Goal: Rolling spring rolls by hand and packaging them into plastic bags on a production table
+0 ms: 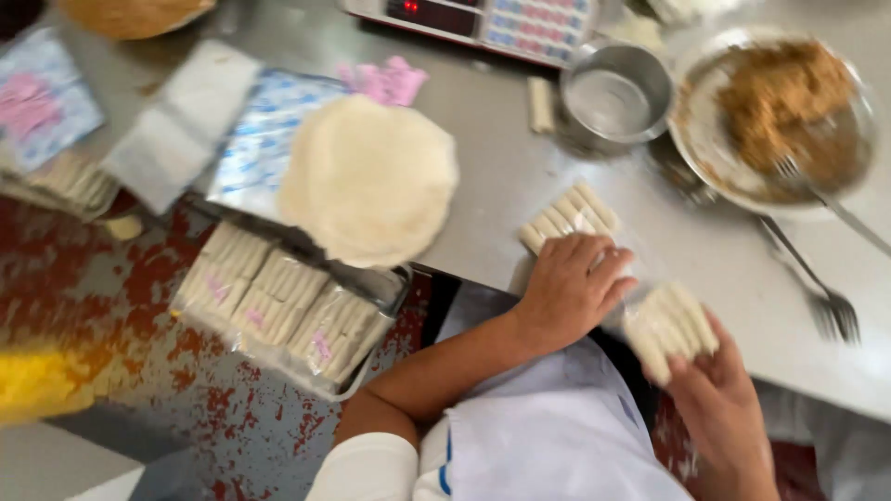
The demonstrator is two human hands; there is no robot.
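At the steel table [520, 176] edge, left hand [571, 283] lies flat, fingers spread, on a row of pale rolled pastry sticks [568, 215] — right hand [719, 394] grips a second bundle of sticks [668, 325] just beside it. Wrapper stack [369, 178] lies left; filling bowl [770, 116] far right.

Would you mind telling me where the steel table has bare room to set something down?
The steel table is bare between the stack of round wrappers and the metal cup, and along the near right edge below the fork. It is crowded around the filling plate and where the left hand and right hand handle the rolls.
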